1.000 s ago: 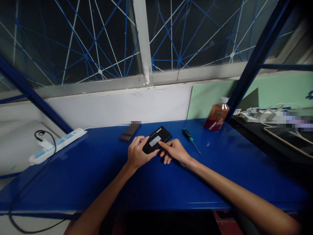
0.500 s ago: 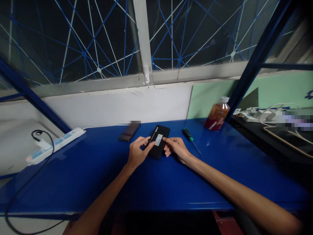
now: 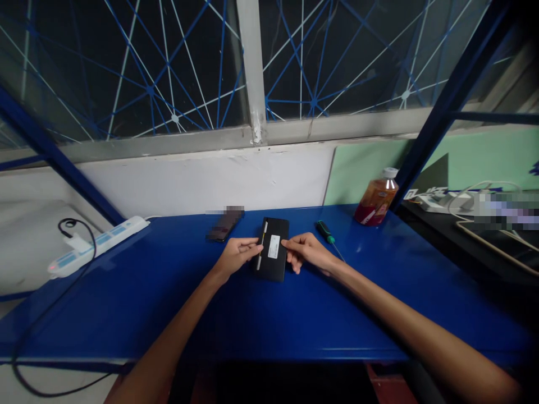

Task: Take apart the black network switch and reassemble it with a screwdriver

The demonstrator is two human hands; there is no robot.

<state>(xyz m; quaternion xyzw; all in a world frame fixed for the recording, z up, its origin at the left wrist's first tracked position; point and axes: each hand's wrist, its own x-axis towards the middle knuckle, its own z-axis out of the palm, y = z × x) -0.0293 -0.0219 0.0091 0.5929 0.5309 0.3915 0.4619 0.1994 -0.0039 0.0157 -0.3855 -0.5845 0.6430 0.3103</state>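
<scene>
Between my hands is a flat black rectangular device [image 3: 273,266] with a white label on its upper face. A pale strip with a yellow part runs along its left side. My left hand [image 3: 236,255] grips the left edge, thumb on top by the strip. On the right edge my right hand [image 3: 306,251] pinches the device, thumb near the label and the other fingers curled beside it. A screwdriver [image 3: 324,231] with a green and black handle lies just beyond my right hand. Left of the device, a dark phone [image 3: 227,223] rests on the blue table [image 3: 236,320].
A white power strip [image 3: 105,242] with a plugged-in black cable [image 3: 86,268] lies at the left. At the back right stands a bottle [image 3: 376,201] of amber drink. Cables and a second power strip [image 3: 435,202] sit on a black surface further right.
The device has turned to stand straighter in view and its strip side shows more. My left thumb has shifted from over the face to the left edge. The view has shifted slightly.
</scene>
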